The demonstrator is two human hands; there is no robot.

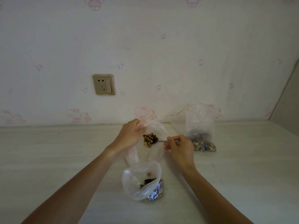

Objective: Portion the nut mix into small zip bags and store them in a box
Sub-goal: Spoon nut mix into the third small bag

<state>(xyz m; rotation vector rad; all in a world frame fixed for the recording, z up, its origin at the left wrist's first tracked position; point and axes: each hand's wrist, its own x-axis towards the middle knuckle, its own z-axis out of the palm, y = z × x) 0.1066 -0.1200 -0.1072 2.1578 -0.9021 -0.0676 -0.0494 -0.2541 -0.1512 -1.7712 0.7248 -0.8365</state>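
while left hand (129, 135) pinches bag rim (144, 125), right hand (179, 146) grips spoon (163, 141), bowl hidden in nuts (149, 139)

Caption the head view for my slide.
Left hand holds a zip bag open while right hand spoons in nut mix.

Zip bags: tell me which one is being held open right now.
The middle zip bag: the left hand grips its rim while the right hand holds a spoon in it. The near bag and far-right bag are untouched.

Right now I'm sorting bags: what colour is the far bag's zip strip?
Red, on the far bag; head view.
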